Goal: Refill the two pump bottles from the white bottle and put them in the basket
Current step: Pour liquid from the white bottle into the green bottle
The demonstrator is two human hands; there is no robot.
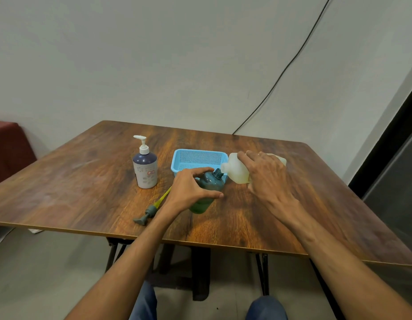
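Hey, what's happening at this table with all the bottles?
A person is refilling a bottle. The left hand grips the green bottle; its pump head lies on the table. The right hand tips the white bottle toward the green bottle's open neck. The other pump bottle stands at left, pump on. Neither is in the blue basket yet.
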